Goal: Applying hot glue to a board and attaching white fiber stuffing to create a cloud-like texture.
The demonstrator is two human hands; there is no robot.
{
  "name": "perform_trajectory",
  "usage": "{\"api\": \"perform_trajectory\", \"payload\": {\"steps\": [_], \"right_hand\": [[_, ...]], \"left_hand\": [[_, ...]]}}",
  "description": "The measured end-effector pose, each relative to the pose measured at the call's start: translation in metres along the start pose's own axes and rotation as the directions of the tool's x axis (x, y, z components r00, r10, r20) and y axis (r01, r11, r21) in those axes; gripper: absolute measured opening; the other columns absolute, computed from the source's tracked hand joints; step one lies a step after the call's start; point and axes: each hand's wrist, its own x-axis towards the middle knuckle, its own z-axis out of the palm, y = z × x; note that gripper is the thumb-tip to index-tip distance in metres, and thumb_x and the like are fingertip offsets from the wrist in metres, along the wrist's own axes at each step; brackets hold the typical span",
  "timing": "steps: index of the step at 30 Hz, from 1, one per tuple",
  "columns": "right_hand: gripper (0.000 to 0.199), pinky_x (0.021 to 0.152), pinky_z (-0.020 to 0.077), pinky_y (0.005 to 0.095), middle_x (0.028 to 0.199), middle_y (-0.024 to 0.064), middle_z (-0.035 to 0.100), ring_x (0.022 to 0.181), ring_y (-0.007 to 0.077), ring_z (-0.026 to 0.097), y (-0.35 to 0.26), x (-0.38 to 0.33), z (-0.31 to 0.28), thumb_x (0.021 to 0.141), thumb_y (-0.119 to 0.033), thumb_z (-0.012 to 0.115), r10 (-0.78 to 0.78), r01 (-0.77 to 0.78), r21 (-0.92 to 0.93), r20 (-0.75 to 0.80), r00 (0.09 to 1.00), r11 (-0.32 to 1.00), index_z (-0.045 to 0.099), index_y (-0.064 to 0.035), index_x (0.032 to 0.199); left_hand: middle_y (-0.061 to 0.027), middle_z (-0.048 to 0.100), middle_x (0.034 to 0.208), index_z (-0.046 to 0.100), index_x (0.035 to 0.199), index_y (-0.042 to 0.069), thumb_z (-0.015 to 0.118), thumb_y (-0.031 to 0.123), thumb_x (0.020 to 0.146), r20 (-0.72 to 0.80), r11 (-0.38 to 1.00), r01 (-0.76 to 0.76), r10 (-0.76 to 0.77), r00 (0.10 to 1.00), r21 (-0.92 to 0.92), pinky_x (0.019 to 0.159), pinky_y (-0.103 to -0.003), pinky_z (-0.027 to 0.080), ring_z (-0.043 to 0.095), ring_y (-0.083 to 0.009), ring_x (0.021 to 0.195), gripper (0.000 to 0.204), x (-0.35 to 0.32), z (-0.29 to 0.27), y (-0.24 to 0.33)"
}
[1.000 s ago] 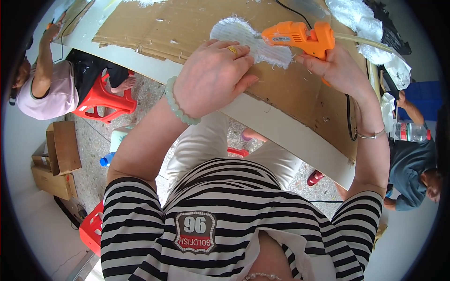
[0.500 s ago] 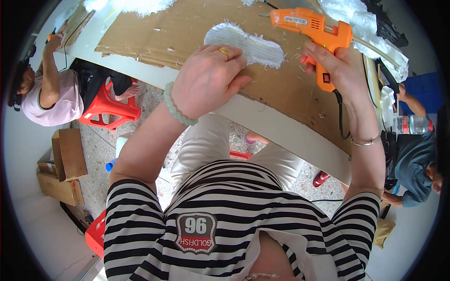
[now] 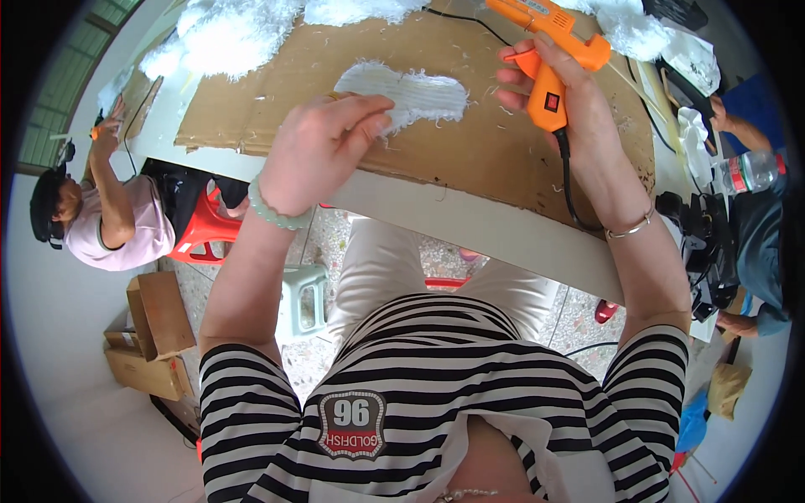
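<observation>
An orange hot glue gun (image 3: 581, 49) is gripped by its handle in my right hand (image 3: 587, 113). Its nozzle end reaches the top edge of the picture, so the tip is out of sight. On the cardboard sheet (image 3: 277, 109) lies a white, sole-shaped fabric piece (image 3: 428, 94) with fluffy, frayed edges. My left hand (image 3: 319, 151) is at its near left edge, thumb and fingers pinched together. Whether they touch the piece or hold a bit of its fluff, I cannot make out.
White fluffy filling (image 3: 243, 38) is heaped at the far left. A black cord (image 3: 568, 180) hangs from the glue gun. A plastic bottle (image 3: 749, 173) stands at far right. One co-worker (image 3: 126, 205) sits left on a red stool (image 3: 210, 226); another (image 3: 759, 243) is at right.
My left hand has drawn back toward the near left, its fingers now pinched rather than lying over the white piece. The glue gun has moved farther away and up in the picture. The view has shifted.
</observation>
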Motion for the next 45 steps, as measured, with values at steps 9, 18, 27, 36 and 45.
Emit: {"api": "perform_trajectory", "payload": {"steps": [9,18,27,36,45], "right_hand": [[0.024,0.076,0.0542,0.0310,0.102,0.0104,0.062,0.082,0.0163,0.062,0.006,0.018,-0.027,0.093,-0.026,0.052,0.034,-0.025,0.088,-0.104,0.994,0.996,0.056,-0.0035,0.097],[0.025,0.076,0.0553,0.0313,0.098,0.0102,0.062,0.083,0.0170,0.062,0.006,0.022,-0.030,0.091,-0.025,0.054,0.013,0.004,0.099,-0.173,0.985,0.995,0.056,-0.0017,0.101],[0.018,0.062,0.0545,0.0290,0.082,0.0054,0.059,0.068,0.0151,0.058,0.001,0.034,-0.040,0.093,-0.023,0.051,0.022,0.031,0.190,-0.271,0.962,0.981,0.053,-0.0055,0.096],[0.020,0.062,0.0549,0.0295,0.087,0.0066,0.061,0.070,0.0155,0.060,0.000,0.027,-0.032,0.092,-0.022,0.053,0.041,-0.005,0.159,-0.224,0.974,0.987,0.055,-0.0055,0.103],[0.019,0.073,0.0570,0.0368,0.087,0.0073,0.061,0.077,0.0180,0.062,-0.009,0.013,0.010,0.091,-0.018,0.055,0.059,-0.049,0.158,-0.060,0.996,0.986,0.055,-0.0040,0.103]], "left_hand": [[-0.0148,0.066,0.082,0.068,0.091,0.005,0.058,0.014,0.084,0.114,0.999,0.010,-0.013,0.993,0.031,0.067,-0.035,0.049,0.062,-0.0305,0.074,0.015,0.059,0.011,-0.021],[-0.0129,0.068,0.083,0.069,0.090,0.005,0.060,0.017,0.075,0.377,0.990,0.102,-0.130,0.917,0.094,0.070,-0.032,0.050,0.064,-0.0261,0.076,0.021,0.096,0.030,-0.030],[-0.0107,0.065,0.081,0.067,0.082,0.002,0.063,0.008,0.072,0.364,0.997,-0.064,0.044,0.930,0.044,0.067,-0.033,0.048,0.060,-0.0245,0.075,0.011,0.092,0.029,-0.020],[-0.0064,0.063,0.082,0.067,0.078,0.004,0.059,0.001,0.068,0.290,0.890,-0.428,0.373,0.881,0.156,0.078,-0.037,0.045,0.057,-0.0255,0.082,0.013,0.066,0.028,-0.015],[-0.0061,0.061,0.085,0.069,0.083,0.006,0.060,0.003,0.065,0.255,0.830,-0.411,0.334,0.907,0.376,0.087,-0.039,0.040,0.054,-0.0247,0.093,0.021,0.047,0.023,0.002]]}}
